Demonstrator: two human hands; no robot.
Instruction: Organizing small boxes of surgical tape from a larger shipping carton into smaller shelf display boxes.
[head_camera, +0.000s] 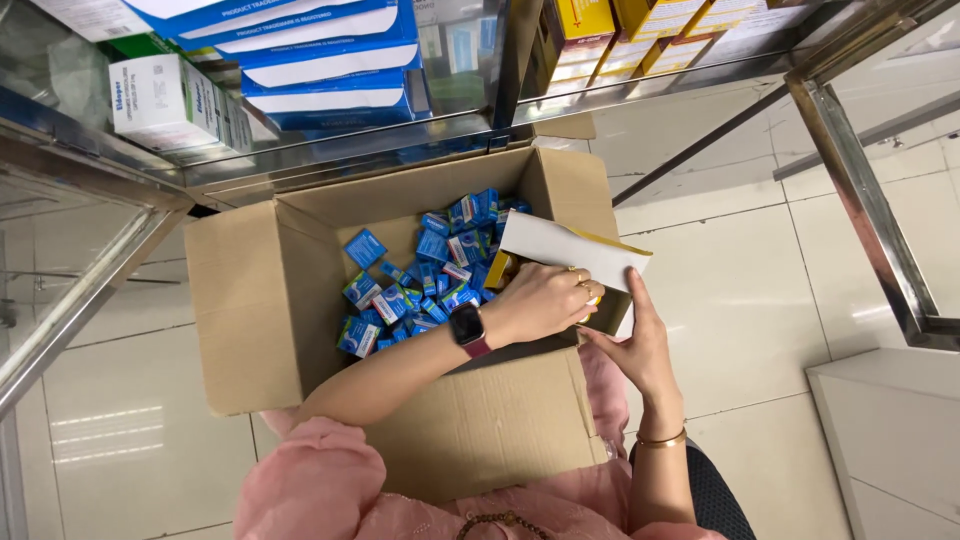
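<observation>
1. Head view, looking down into open cardboard carton (250, 300) on lap, flaps spread, white tiled floor (740, 290) around.
2. Left hand (545, 300): reaching across into carton's right side, fingers curled down over edge of white-and-yellow box (570, 250); smartwatch (468, 328) on wrist. Looks closed on the box's lower edge, exact grip hidden under knuckles.
3. Right hand (640, 345): flat, fingers extended, pressed against outer right wall of carton just beside the white-and-yellow box. Not gripping anything, steadying only. Gold bangle (662, 438) on wrist.
4. Hands close together, one inside the carton, one outside.
5. White-and-yellow box: tilted, leaning on carton's right wall, one end poking above the rim, lower end among the contents.
6. Small blue boxes (430, 275): loose heap across carton floor, many, unsorted, piled toward back right.
7. Progress, judged: carton far from emptied, blue heap untouched at this instant; only the larger box in hand, partway out or partway in, cannot tell which.
8. Glass shelf (330, 150) above: stacked blue-and-white packs (320, 60), yellow packs (640, 30) to the right.
</observation>
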